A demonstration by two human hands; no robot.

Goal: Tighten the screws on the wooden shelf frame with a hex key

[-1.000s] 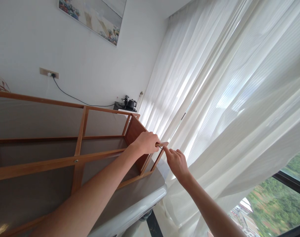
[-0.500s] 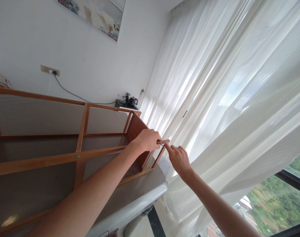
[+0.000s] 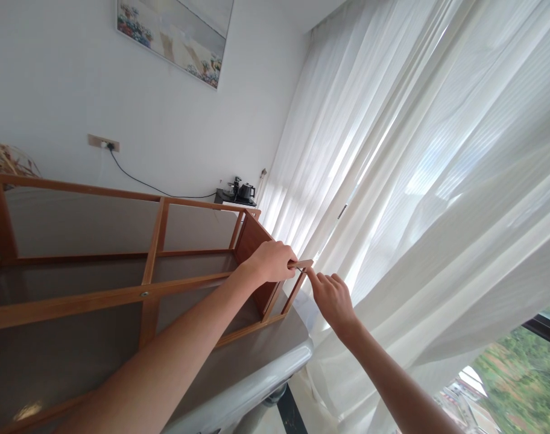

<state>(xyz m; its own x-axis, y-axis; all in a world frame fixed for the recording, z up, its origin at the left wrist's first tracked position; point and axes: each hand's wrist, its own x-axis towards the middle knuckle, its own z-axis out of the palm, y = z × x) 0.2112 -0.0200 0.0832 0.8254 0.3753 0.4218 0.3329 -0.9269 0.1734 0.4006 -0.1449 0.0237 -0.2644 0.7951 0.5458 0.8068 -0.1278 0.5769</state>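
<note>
Here is the left hand (image 3: 270, 262), right up at the far-right corner of the wooden frame (image 3: 89, 300), fingers curled down over the end of its upper rail and holding it. The frame lies directly under that palm and runs away to the left, well past the elbow. And on the other side, the right hand (image 3: 333, 298), most fingers folded in, one digit stretched forward to the very tip of that same rail! Between the two hands a thin dark piece (image 3: 301, 269) shows just below the rail end (too slim to name from here), and whether the right fingers pinch it or only rest beside it, I cannot tell.

Now the edges. The reddish end panel (image 3: 250, 235) stands just behind the left hand, closing off that side, while the bays to the left are open, split by crossbars, with a round metal fastener (image 3: 144, 295) set in the long rail. Below, the grey tabletop (image 3: 202, 374) runs out to a pale rounded edge (image 3: 275, 367), and past it there is open floor (image 3: 266, 419) under the right forearm. To the right, the white curtain (image 3: 438, 181) hangs close behind the right hand in loose folds; nearer the person, the space around that forearm looks free.
</note>
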